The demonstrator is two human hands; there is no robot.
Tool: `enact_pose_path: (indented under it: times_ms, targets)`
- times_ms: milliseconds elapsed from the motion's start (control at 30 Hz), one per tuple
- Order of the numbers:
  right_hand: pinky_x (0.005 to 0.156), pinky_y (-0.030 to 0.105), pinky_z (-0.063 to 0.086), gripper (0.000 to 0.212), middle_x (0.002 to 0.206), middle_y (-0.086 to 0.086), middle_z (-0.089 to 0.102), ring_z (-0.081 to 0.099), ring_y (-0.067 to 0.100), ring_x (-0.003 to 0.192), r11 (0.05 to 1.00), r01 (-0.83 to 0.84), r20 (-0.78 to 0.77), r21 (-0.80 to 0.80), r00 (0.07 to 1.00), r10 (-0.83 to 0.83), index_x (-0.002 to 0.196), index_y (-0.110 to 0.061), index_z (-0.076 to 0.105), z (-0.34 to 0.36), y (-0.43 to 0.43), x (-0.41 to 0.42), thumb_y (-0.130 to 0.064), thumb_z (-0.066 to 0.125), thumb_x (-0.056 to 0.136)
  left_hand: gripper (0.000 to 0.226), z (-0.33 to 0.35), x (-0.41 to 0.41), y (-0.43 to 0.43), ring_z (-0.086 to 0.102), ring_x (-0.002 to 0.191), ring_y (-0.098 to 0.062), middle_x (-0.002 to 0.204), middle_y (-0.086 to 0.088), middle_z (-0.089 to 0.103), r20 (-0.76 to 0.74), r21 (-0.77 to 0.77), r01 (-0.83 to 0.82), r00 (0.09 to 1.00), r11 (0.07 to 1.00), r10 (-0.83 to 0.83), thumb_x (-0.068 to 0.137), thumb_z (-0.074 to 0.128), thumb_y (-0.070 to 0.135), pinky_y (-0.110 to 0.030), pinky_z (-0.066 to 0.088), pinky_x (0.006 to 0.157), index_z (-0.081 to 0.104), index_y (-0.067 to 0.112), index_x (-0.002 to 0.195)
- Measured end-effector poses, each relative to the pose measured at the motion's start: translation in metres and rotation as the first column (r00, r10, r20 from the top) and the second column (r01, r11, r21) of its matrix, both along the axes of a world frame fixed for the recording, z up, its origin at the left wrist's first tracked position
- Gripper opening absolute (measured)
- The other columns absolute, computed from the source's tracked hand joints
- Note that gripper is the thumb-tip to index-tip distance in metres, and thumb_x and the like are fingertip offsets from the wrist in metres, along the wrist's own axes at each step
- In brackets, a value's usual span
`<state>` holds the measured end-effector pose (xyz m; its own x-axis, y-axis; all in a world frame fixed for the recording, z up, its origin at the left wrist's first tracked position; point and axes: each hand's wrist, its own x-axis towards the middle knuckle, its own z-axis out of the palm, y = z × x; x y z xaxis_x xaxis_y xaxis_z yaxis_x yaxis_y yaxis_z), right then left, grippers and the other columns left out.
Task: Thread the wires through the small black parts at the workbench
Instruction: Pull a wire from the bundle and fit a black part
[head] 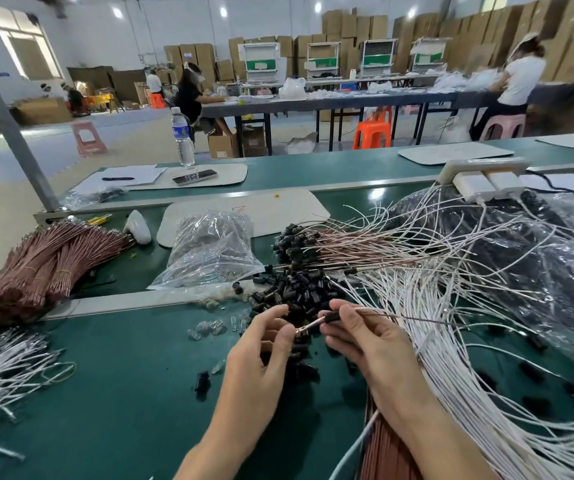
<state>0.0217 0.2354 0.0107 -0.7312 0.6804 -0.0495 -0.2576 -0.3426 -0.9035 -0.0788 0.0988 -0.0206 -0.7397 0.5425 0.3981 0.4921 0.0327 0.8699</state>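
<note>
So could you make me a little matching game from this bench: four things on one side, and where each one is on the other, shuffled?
Things
1. bottle
2. pen
3. brown bundle
4. right hand

Places or states
A. lying on white paper
B. lying at the left end of the bench
C. standing upright at the far edge
D. pinching a black part on a wire

Pairs: 1-C, 2-A, 3-B, 4-D

One left hand (261, 355), one right hand (365, 341), one water bottle (182, 138), one phone (194, 177) (black parts (296, 292): countless).
</note>
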Motion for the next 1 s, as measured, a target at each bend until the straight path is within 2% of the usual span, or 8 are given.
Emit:
enact_pose_path:
  times_ms: [67,133,367,567,800,1000]
  targets:
    - [0.073,0.022,0.060,0.022,0.102,0.016,0.078,0.076,0.027,0.095,0.998,0.017,-0.021,-0.057,1.000,-0.018,0.098,-0.016,0.082,-0.0014,0.0023,-0.0004,-0.027,0.071,0.083,0.018,-0.0006,-0.0018,-0.0022,0.065,0.078,-0.004,0.094,0.015,0.071,-0.015,-0.015,-0.022,1.000,1.000,0.022,0.101,0.049,0.055,-0.009,0.045,0.065,0.060,0.052,0.114]
    - [0.074,0.022,0.060,0.022,0.103,0.016,0.078,0.076,0.027,0.096,0.998,0.014,-0.030,-0.061,0.999,-0.015,0.100,-0.016,0.081,-0.0034,0.0030,-0.0006,-0.027,0.071,0.084,0.023,0.0000,-0.0014,-0.0031,0.061,0.068,-0.001,0.089,0.015,0.071,-0.046,-0.017,-0.025,0.999,1.000,0.024,0.100,0.046,0.061,-0.007,0.041,0.059,0.063,0.048,0.109]
    - [0.072,0.022,0.060,0.022,0.101,0.019,0.077,0.077,0.027,0.093,0.995,0.013,-0.044,-0.101,0.999,-0.018,0.098,-0.013,0.082,-0.0063,0.0035,-0.0029,-0.026,0.071,0.083,0.011,0.0021,0.0008,-0.0024,0.063,0.074,-0.005,0.083,0.015,0.069,-0.012,-0.031,0.012,1.000,0.999,-0.012,0.097,0.058,0.044,-0.008,0.041,0.061,0.068,0.044,0.101]
    - [0.070,0.021,0.060,0.022,0.104,0.021,0.076,0.077,0.026,0.091,0.986,-0.003,-0.066,-0.164,0.998,-0.008,0.096,-0.010,0.081,-0.0052,0.0032,-0.0024,-0.024,0.071,0.082,0.011,0.0002,0.0007,-0.0024,0.068,0.081,-0.007,0.085,0.013,0.072,0.007,-0.020,0.054,0.999,0.998,-0.054,0.097,0.060,0.038,-0.014,0.049,0.072,0.070,0.042,0.101]
    - [0.068,0.021,0.060,0.025,0.103,0.022,0.076,0.077,0.025,0.088,0.987,-0.002,-0.074,-0.162,0.997,-0.010,0.101,-0.007,0.078,-0.0065,0.0032,-0.0020,-0.022,0.069,0.084,0.016,-0.0013,0.0012,-0.0028,0.068,0.081,-0.006,0.088,0.015,0.073,-0.016,-0.064,0.080,0.997,0.995,-0.082,0.096,0.060,0.054,-0.012,0.047,0.070,0.070,0.042,0.101]
    - [0.074,0.021,0.059,0.037,0.101,0.017,0.077,0.076,0.023,0.090,0.992,-0.119,-0.016,-0.033,0.993,0.118,0.109,-0.014,0.077,-0.0066,-0.0042,-0.0021,-0.032,0.074,0.077,0.021,-0.0020,0.0026,-0.0006,0.063,0.069,-0.008,0.079,0.012,0.070,-0.075,-0.075,0.030,0.997,0.997,-0.036,0.098,0.052,0.054,-0.014,0.045,0.061,0.067,0.039,0.097]
